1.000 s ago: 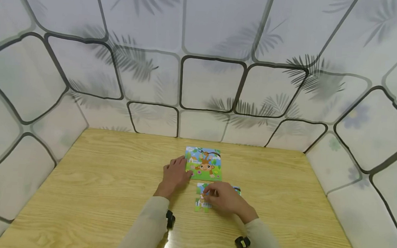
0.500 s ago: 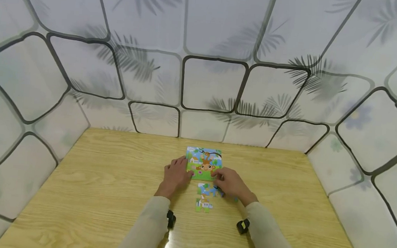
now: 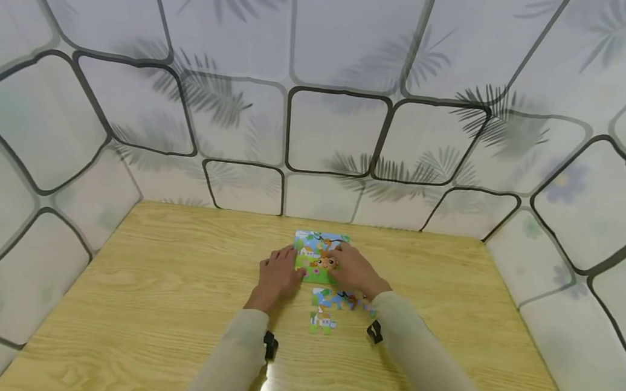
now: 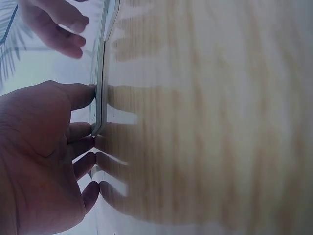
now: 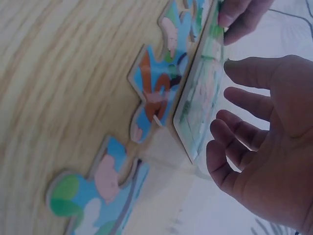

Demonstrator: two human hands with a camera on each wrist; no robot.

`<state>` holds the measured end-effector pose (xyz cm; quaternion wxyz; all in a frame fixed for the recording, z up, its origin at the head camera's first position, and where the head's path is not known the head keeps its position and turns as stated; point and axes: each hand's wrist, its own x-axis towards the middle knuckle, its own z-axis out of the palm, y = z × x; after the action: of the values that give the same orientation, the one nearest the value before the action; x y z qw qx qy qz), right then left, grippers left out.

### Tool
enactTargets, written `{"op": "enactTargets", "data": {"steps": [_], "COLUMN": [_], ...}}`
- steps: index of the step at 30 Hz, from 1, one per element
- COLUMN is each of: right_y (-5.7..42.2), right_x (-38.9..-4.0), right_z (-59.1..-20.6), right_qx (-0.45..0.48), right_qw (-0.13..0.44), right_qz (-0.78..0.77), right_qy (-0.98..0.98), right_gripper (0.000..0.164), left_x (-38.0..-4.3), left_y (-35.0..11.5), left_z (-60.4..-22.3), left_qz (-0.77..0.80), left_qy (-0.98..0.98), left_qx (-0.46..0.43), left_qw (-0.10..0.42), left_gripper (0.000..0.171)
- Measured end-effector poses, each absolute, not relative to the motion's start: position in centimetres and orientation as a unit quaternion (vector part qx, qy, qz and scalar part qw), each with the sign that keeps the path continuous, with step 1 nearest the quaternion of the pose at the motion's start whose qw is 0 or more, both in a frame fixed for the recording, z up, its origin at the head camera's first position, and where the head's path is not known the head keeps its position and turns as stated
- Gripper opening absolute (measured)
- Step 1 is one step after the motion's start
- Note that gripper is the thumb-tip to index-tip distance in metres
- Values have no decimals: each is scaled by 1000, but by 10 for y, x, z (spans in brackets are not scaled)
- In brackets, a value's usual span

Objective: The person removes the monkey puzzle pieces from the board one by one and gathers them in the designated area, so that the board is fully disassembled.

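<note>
A square puzzle board [image 3: 306, 253] with a monkey picture lies flat toward the back of the table. At its left edge rests my left hand [image 3: 276, 279], thumb at the lower left corner and fingers loosely bent along the side. My right hand [image 3: 355, 270] reaches over the board's right part and covers some of the picture. In the right wrist view its fingers [image 5: 244, 103] are loosely bent, with nothing seen between them. Just in front of the board, several puzzle pieces [image 3: 322, 321] are laid out as a top row and a left side.
The right wrist view shows a piece with the brown curled tail [image 5: 157, 90] and a separate blue and green piece [image 5: 105, 188] on the wooden table [image 3: 174, 307]. Patterned fabric walls [image 3: 328, 136] stand at the back and both sides.
My right hand has moved away from the loose pieces, up onto the right part of the board. The top row of pieces is uncovered. My left hand has stayed put.
</note>
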<state>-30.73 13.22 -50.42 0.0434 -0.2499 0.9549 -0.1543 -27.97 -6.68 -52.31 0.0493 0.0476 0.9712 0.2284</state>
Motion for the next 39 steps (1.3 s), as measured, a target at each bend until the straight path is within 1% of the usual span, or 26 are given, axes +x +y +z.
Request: {"op": "enactTargets", "data": {"steps": [5,8,14,20,22,26,29,31,34,39], "right_y": [125,122,119,116,115,116,116,116,116,116], "right_x": [-312,-315,-326,-336,-338,-340,-342,-342,-343,-344], "right_z": [-509,-510,-513,-516,-517,-515,-513,-512,-511,-511], "right_qx": [-265,-253,-228,-202,-195,-168,-150,-145,-145,-150], "right_qw": [39,50,80,90,98,128,146,151,154,146], "right_qz": [-148,-150,-156,-186,-208,-246,-248,-243,-242,-249], "right_qy": [952,954,958,957,954,946,946,947,947,946], "right_gripper": [29,27,28,27,30,44,55,59,61,57], "left_x": [-280,-280,-279,-279,-279,-279,-279,-280,-280,-281], "left_y": [-67,-67,-68,-68,-68,-66,-66,-65,-65,-66], "left_z": [-524,-523,-525,-527,-527,-525,-525,-524,-523,-522], "left_qz": [223,219,214,217,218,222,221,220,218,222], "left_qy": [973,973,974,974,973,973,973,973,973,973], "left_qx": [46,47,47,45,45,47,48,49,49,47], "left_qw": [49,48,50,53,53,50,50,50,50,52], "left_gripper": [56,56,57,57,57,57,57,57,57,58]}}
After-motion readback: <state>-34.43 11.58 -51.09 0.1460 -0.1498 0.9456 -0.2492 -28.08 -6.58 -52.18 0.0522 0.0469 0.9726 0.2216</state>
